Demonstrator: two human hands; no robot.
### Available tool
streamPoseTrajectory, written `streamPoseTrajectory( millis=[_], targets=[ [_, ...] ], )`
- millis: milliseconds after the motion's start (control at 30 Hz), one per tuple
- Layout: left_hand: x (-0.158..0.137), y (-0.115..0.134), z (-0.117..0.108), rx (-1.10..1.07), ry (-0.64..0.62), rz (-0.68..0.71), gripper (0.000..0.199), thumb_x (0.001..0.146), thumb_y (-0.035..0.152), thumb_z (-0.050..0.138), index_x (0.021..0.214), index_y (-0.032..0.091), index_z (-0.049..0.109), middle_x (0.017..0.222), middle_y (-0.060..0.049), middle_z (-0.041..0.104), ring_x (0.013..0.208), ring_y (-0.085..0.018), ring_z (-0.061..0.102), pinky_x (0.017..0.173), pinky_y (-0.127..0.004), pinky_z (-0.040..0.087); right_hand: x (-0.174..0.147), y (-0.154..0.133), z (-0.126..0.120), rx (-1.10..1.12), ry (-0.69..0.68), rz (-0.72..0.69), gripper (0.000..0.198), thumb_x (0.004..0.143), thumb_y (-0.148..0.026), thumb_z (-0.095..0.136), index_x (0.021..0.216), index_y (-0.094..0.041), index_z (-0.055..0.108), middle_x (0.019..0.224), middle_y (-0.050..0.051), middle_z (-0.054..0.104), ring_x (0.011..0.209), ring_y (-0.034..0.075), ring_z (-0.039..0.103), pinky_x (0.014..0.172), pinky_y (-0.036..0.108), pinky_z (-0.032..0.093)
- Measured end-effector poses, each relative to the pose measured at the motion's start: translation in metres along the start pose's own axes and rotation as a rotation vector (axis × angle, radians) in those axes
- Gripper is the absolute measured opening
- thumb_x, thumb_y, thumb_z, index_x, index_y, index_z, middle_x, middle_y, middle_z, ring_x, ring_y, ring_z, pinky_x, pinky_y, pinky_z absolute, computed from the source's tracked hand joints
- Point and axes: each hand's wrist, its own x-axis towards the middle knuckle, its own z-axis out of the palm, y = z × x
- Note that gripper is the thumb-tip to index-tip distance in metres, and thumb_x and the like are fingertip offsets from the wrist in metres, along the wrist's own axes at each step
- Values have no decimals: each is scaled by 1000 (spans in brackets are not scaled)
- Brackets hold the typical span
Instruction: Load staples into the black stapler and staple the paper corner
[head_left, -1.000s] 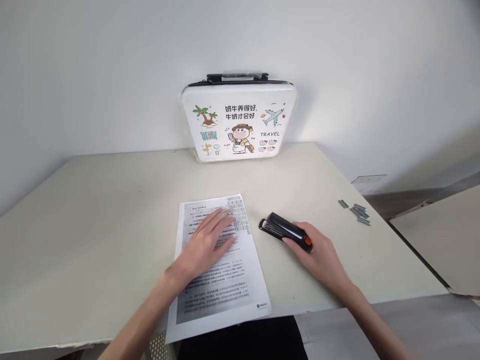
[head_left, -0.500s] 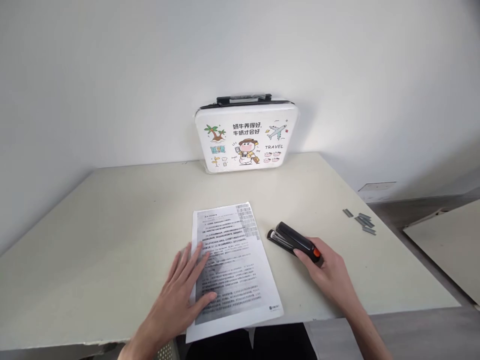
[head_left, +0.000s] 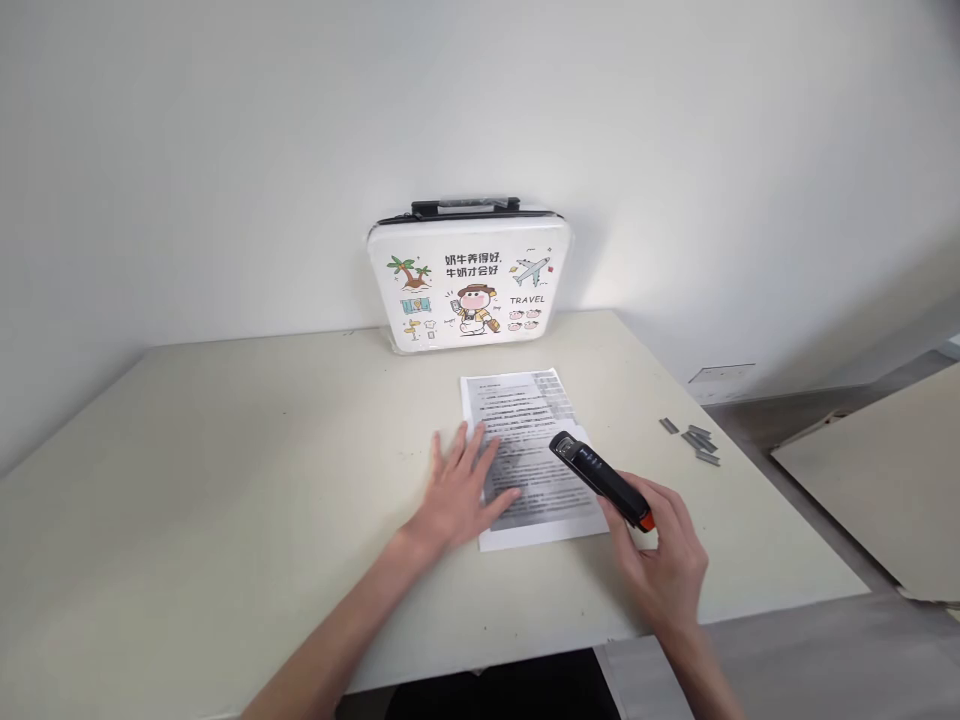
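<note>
Right hand (head_left: 660, 560), gripping the stapler (head_left: 600, 479), has lifted it over the paper's (head_left: 525, 450) right edge; flat left hand (head_left: 461, 490) pins the sheet.

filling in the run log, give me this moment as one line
left hand: flat on printed sheet's left edge | right hand: grip on black stapler, over sheet's right edge | loose staples: table, right | case: at wall

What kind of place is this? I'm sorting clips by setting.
Probably a plain office or study desk: a printed paper under the left hand, a black stapler in the right hand, loose staple strips, bare white wall.
</note>
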Motion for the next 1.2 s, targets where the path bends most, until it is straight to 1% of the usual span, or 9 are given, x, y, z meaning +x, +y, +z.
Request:
streamPoseTrajectory(
  millis=[233, 367, 500, 600, 667, 767, 900, 1067, 1200],
  targets=[
    [71, 61, 39, -111, -2, 28, 81, 95, 73, 57, 159, 24, 47, 174, -14, 30, 162, -50, 8, 127, -77, -4, 6, -3, 0, 22, 12, 46, 25, 102, -28, 62, 127, -26, 64, 116, 12, 72, 109, 30, 70, 93, 50, 60],
    [78, 70, 43, -224, 42, 65, 70, 100, 60, 55, 159, 24, 44, 174, -14, 28, 162, -45, 14, 130, -71, 8, 7, 1, 2, 22, 25, 111, 23, 102, -32, 62, 123, -25, 65, 117, 12, 72, 110, 30, 68, 93, 49, 58],
    [66, 39, 29, -492, 170, 62, 49, 110, 41, 38, 156, 26, 45, 169, -11, 40, 158, -28, 35, 128, -52, 35, 6, 5, 1, 50, 34, 214, 26, 100, -40, 64, 120, -24, 66, 113, 11, 71, 98, 27, 67, 79, 40, 57],
    [50, 4, 8, -703, 196, 11, 47, 107, 48, 46, 148, 25, 53, 157, -13, 56, 146, -28, 54, 115, -49, 52, 10, 4, 0, 120, -45, 314, 29, 98, -45, 65, 118, -23, 67, 106, 9, 71, 87, 23, 63, 68, 35, 54],
    [39, -18, -8, -821, 177, -57, 45, 106, 52, 49, 140, 25, 59, 145, -13, 66, 137, -28, 62, 112, -48, 54, 17, 0, 4, 178, -143, 356, 30, 99, -48, 63, 116, -23, 67, 102, 8, 71, 85, 23, 63, 67, 34, 53],
    [27, -44, -30, -951, 195, -144, 44, 105, 58, 52, 129, 24, 65, 138, -11, 69, 129, -27, 68, 115, -46, 50, 35, -7, 19, 230, -293, 319, 32, 99, -49, 62, 114, -22, 67, 100, 7, 72, 86, 23, 65, 71, 34, 54],
    [24, -67, -42, -1029, 350, -281, 50, 99, 65, 58, 119, 21, 68, 130, -13, 72, 117, -27, 73, 109, -47, 54, 65, -15, 57, 285, -504, 204, 32, 97, -49, 62, 113, -22, 68, 104, 8, 75, 91, 25, 68, 73, 35, 54],
    [26, -80, -39, -1130, 453, -379, 57, 95, 71, 59, 113, 17, 67, 120, -15, 74, 110, -28, 75, 102, -47, 58, 87, -21, 104, 401, -666, 186, 36, 92, -48, 66, 118, -23, 68, 114, 7, 77, 104, 26, 70, 89, 39, 55],
    [26, -76, -39, -1122, 457, -393, 54, 95, 70, 60, 108, 19, 68, 118, -13, 74, 109, -27, 74, 104, -46, 57, 94, -26, 121, 449, -786, 165, 34, 91, -46, 69, 116, -23, 69, 115, 6, 76, 105, 24, 69, 93, 37, 53]
  ],
)
